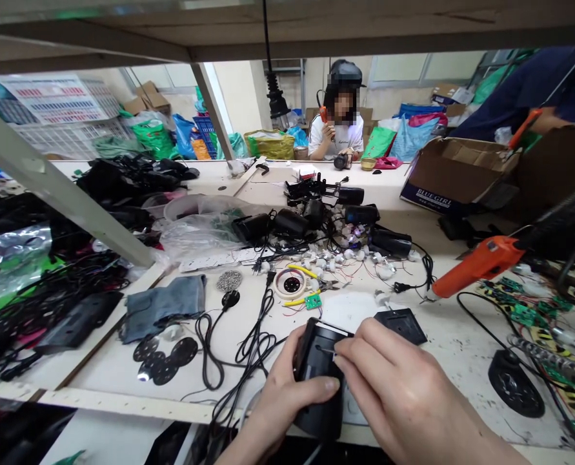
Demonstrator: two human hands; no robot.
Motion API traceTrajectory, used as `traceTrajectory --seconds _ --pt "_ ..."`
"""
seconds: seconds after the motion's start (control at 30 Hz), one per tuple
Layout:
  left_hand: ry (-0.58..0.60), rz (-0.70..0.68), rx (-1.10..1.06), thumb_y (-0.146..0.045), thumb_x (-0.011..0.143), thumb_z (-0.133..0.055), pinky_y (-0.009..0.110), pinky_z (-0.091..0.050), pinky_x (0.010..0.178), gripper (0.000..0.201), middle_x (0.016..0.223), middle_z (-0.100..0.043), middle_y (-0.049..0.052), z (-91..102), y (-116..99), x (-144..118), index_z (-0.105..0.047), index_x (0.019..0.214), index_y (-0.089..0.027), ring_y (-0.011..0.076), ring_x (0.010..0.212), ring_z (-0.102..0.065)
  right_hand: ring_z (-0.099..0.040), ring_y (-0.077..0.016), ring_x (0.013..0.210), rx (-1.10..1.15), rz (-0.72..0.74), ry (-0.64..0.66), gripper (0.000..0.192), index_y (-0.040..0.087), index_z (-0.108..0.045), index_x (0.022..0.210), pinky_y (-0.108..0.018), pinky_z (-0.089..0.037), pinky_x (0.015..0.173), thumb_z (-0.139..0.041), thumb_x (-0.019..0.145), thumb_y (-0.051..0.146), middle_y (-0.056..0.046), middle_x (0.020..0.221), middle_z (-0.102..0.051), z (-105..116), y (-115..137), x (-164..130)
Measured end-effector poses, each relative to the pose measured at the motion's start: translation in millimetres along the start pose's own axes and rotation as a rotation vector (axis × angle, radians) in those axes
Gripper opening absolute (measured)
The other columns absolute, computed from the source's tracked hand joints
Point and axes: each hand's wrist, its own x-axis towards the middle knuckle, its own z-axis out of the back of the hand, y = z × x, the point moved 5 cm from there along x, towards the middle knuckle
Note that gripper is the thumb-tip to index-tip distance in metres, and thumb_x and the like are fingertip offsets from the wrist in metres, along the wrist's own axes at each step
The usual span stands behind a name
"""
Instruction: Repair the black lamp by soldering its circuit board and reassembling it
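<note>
My left hand (292,387) is wrapped round a black plastic housing (321,381), held tilted at the table's front edge with its thumb across the near face. At the housing's upper part, the thumb and forefinger of my right hand (398,374) are pinched together over a slot. A tiny pale bit shows at those fingertips, too small to name. Just beyond the housing lie a small green circuit board (313,301) and yellow-handled pliers (302,268) beside a ring of tape (280,284). A flat black plate (401,326) lies behind my right hand.
An orange electric screwdriver (481,265) hangs at the right, above circuit boards (524,314). Black cords (262,323), black discs (164,361) and a grey cloth (164,307) lie left. More housings (292,223) are piled behind. A person (338,129) sits opposite; a slanted post (64,187) stands left.
</note>
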Motion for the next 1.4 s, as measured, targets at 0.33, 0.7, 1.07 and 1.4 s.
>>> traceTrajectory --seconds 0.33,0.7,1.07,1.4 --pt "-0.071 0.0 0.241 -0.029 0.059 -0.072 0.031 -0.043 0.089 0.075 0.105 -0.065 0.001 1.3 -10 0 -0.047 0.129 -0.021 0.0243 0.1 -0.057 -0.058 -0.0162 0.054 0.035 -0.118 0.062 0.028 0.018 -0.057 0.092 -0.029 -0.038 0.048 -0.033 0.106 0.024 0.001 0.069 -0.059 -9 -17 -10" --pt "0.06 0.053 0.281 -0.028 0.057 -0.074 0.037 -0.039 0.101 0.082 0.119 -0.063 0.005 0.8 6 6 -0.045 0.133 -0.02 0.0298 0.122 -0.048 -0.058 -0.0173 0.074 0.123 -0.009 0.244 0.035 0.019 -0.055 0.086 -0.026 -0.048 0.063 -0.038 0.072 -0.008 -0.002 0.084 -0.058 8 -16 -7" --pt "-0.021 0.047 0.255 -0.029 0.061 -0.072 0.034 -0.043 0.087 0.063 0.101 -0.065 0.004 -6.3 -6 13 -0.053 0.12 -0.018 0.0268 0.1 -0.056 -0.057 -0.0197 0.052 -0.131 -0.046 0.203 0.007 0.02 -0.052 0.094 -0.029 -0.035 0.047 -0.047 0.097 0.016 0.0 0.07 -0.059 -7 -25 -5" --pt "0.108 0.087 0.224 -0.028 0.061 -0.071 0.039 -0.034 0.103 0.06 0.103 -0.063 0.002 -11.0 -6 15 -0.057 0.118 -0.019 0.0292 0.117 -0.049 -0.054 -0.0154 0.076 0.262 -0.083 0.185 0.02 0.019 -0.051 0.091 -0.026 -0.043 0.067 -0.038 0.094 0.003 -0.002 0.086 -0.055 7 -36 -3"
